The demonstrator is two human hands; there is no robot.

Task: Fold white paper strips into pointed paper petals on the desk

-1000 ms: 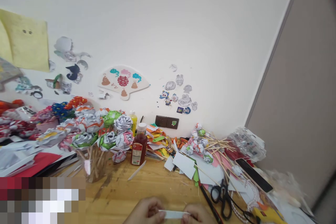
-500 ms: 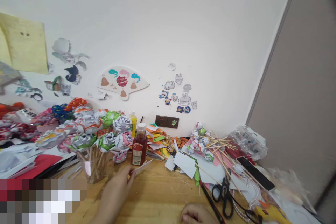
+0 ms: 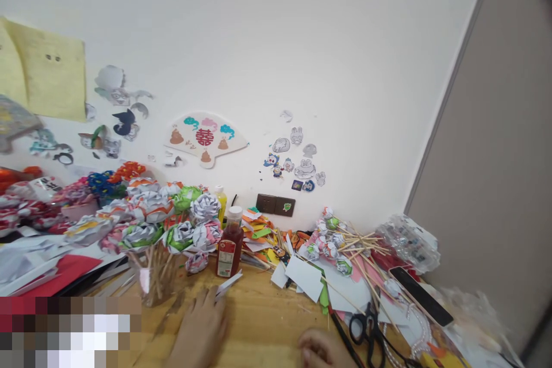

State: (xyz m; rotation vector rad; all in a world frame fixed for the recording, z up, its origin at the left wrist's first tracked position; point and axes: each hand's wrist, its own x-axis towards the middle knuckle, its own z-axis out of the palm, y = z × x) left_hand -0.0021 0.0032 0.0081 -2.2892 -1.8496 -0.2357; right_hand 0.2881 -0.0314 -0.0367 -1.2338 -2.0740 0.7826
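Note:
Near the lower middle of the wooden table [image 3: 254,322], my left hand [image 3: 200,325] lies palm down, its fingers close together at a folded white paper strip [image 3: 229,283]. The strip sticks out past the fingertips toward the red-brown bottle [image 3: 229,244] with a white cap. At the bottom edge, my right hand [image 3: 321,349] rests with curled fingers; nothing shows in it. Black scissors [image 3: 368,330] lie to its right. A clear cup [image 3: 153,282] holding sticks with paper flowers [image 3: 150,207] stands left of the bottle.
White paper pieces [image 3: 304,277], wooden sticks and small paper flowers [image 3: 330,241] lie at the back right, near a phone [image 3: 421,296]. A red sheet [image 3: 64,276] is at the left. Behind stands a white wall [image 3: 345,57] with cut-out drawings.
My left hand has come down nearer me and turned flatter, and the white strip has shifted toward me with it. My right hand looks nearly unchanged. The view has shifted slightly.

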